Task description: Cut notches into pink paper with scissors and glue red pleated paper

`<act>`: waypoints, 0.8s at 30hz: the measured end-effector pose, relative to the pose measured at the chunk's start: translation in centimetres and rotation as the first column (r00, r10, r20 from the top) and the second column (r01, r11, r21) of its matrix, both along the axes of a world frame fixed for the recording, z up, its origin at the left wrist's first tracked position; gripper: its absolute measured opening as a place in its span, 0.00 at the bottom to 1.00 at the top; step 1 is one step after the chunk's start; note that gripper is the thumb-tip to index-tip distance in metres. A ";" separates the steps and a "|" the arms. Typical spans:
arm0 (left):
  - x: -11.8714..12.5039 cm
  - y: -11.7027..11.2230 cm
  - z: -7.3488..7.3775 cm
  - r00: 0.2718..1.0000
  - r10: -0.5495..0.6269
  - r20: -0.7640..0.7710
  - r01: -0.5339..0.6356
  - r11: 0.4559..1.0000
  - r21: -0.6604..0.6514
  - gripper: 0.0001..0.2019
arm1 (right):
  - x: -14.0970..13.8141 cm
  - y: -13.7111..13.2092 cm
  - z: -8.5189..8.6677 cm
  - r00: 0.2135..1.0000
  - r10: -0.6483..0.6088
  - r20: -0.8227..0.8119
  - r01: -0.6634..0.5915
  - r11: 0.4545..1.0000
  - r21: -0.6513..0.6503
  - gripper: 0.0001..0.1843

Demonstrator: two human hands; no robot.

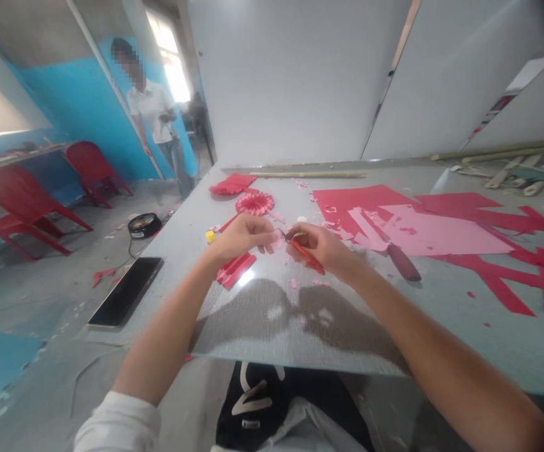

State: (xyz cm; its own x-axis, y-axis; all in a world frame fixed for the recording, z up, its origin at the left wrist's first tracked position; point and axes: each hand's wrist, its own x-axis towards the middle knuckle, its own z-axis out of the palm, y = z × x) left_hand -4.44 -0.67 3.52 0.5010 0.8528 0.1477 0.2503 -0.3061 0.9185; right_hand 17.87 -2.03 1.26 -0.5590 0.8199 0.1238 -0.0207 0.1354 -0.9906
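Observation:
My left hand (248, 235) is closed in a pinch on a small piece of pink paper (279, 239), held just above the table. Close beside it, my right hand (319, 245) is shut on scissors with red handles (308, 257), their dark tips pointing at the paper. Behind my left hand lies a pleated pink paper rosette (255, 202). Folded red paper strips (235, 271) rest below that hand. To the right, a knife with a dark red handle (404, 263) lies across a light pink sheet (455, 231).
A phone (127, 292) lies near the table's left edge. Red sheets (361, 199) and cut strips (502, 289) cover the right side. A yellow cap (210, 236) and paper scraps lie around. Wooden sticks (526, 169) are at the back right. A person (156, 113) stands beyond red chairs (22, 201).

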 end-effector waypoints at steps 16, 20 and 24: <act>-0.2 0.2 -0.1 0.999 0.037 0.014 -0.038 0.999 0.024 0.15 | 0.1 0.1 0.0 1.000 0.003 0.018 -0.003 1.000 -0.002 0.14; -0.2 0.3 -0.1 0.999 0.026 -0.032 -0.025 1.000 0.006 0.16 | 0.0 -0.2 0.2 0.999 -0.052 -0.017 0.051 0.999 -0.019 0.17; 0.0 0.2 -0.1 0.999 0.027 0.023 -0.027 1.000 -0.004 0.16 | -0.1 -0.2 0.2 0.997 -0.066 -0.038 0.065 0.997 -0.035 0.17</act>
